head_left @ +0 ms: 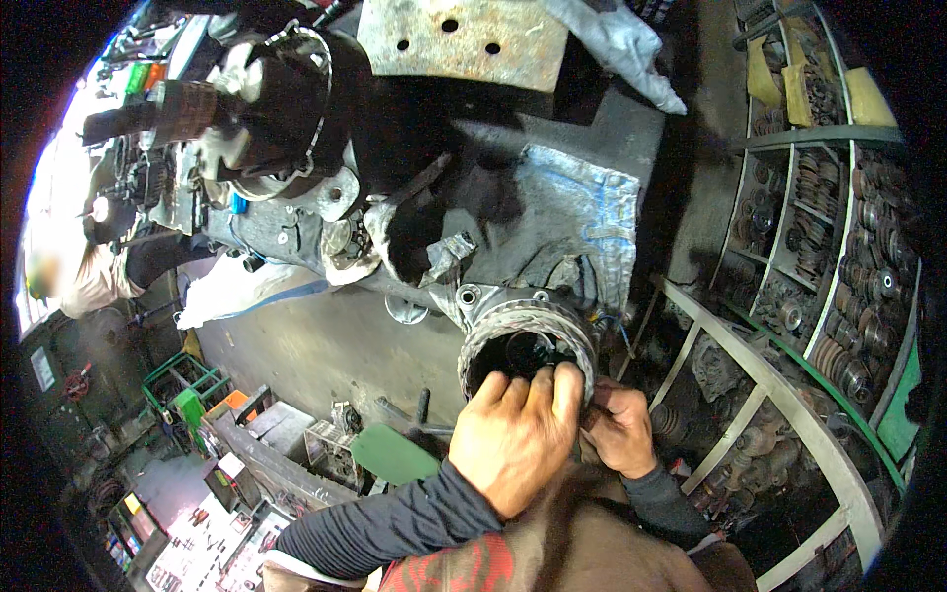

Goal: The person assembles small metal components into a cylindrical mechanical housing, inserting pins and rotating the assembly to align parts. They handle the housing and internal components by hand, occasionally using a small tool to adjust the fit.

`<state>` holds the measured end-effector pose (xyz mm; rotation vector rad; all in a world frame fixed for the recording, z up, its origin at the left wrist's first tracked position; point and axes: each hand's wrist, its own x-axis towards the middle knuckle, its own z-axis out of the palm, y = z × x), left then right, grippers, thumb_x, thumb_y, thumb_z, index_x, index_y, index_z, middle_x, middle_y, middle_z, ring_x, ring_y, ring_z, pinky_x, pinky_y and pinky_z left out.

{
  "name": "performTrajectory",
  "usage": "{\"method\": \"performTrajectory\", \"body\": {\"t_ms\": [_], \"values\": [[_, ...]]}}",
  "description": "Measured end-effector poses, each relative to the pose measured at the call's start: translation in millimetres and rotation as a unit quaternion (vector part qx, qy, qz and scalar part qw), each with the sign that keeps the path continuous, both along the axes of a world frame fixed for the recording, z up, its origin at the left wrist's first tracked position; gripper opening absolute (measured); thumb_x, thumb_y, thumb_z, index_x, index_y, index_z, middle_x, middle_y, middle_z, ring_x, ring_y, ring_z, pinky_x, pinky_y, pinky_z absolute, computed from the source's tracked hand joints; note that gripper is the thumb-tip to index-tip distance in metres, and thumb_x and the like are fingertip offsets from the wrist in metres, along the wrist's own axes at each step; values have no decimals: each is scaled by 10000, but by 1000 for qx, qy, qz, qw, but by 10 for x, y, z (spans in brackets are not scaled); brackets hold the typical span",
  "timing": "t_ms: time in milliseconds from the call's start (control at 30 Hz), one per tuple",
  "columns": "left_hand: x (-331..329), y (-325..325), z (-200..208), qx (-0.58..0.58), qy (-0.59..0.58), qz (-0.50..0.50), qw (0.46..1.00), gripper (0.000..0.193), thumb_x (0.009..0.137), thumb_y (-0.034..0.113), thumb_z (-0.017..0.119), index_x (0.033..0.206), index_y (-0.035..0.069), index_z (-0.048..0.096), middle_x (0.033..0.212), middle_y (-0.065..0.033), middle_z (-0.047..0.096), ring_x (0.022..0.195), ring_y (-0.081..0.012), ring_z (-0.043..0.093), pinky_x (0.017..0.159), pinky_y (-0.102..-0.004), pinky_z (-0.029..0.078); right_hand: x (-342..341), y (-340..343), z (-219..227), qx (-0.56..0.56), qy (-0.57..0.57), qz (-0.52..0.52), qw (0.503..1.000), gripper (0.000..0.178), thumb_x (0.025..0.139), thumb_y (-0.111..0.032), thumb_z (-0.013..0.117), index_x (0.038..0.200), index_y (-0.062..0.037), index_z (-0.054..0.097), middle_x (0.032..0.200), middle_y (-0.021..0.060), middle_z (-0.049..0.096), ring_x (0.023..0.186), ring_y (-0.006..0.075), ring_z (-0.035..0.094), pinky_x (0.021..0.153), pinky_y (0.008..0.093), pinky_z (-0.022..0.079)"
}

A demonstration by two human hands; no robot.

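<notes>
A round, open-ended metal housing [595,340] with a ridged rim lies at the bench's near edge, its dark mouth facing me. The fingers of my left hand [521,429] bend over the lower rim into that mouth, close together; their tips are out of sight inside. Shadowed metal parts [531,347] show deep in the opening. Just right of it, at the housing's outer side, my right hand [621,431] has its fingers curled together in a pinch. Whatever lies between those fingers is hidden.
Greasy denim cloth [592,212] covers the bench behind the housing. A large dark machine part [266,109] stands far left, near a holed metal plate [464,44]. Shelves [789,197] of gears line the right, above a pale metal frame [730,429]. A green pad [395,454] sits lower left.
</notes>
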<state>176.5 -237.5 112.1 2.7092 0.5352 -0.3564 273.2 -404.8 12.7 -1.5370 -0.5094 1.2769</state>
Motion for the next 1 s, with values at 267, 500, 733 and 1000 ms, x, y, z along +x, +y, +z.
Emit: {"method": "performTrajectory", "body": {"t_ms": [267, 500, 733, 1000], "values": [[21, -180, -124, 27, -33, 52, 998, 340, 811, 47, 628, 1131, 10, 517, 719, -70, 629, 687, -288, 668, 719, -418, 484, 131, -9, -49, 24, -87, 14, 996, 160, 873, -40, 628, 976, 37, 723, 858, 213, 711, 745, 300, 669, 711, 398, 515], [66, -211, -105, -5, -120, 137, 983, 492, 708, 63, 734, 1126, -34, 494, 750, -106, 656, 728, -327, 661, 692, -413, 443, 382, 233, 104, 97, -137, 11, 986, 211, 943, -121, 668, 871, 74, 699, 854, 212, 687, 790, 356, 658, 745, 420, 515], [120, -84, 121, -190, -278, 409, 848, 575, 767, 38, 841, 1269, -10, 564, 1032, -234, 764, 990, -411, 754, 852, -434, 587, 616, 706, 733, 132, -270, 43, 953, 192, 925, -143, 714, 840, 29, 727, 837, 202, 689, 789, 368, 680, 724, 447, 543], [215, -134, 90, -228, -287, 475, 800, 603, 778, -61, 822, 1327, 13, 584, 1162, -80, 729, 1036, -148, 700, 938, -334, 573, 669, 754, 781, 125, -334, 75, 931, 219, 921, -169, 701, 825, 29, 713, 864, 222, 702, 846, 406, 703, 773, 493, 578]]}}
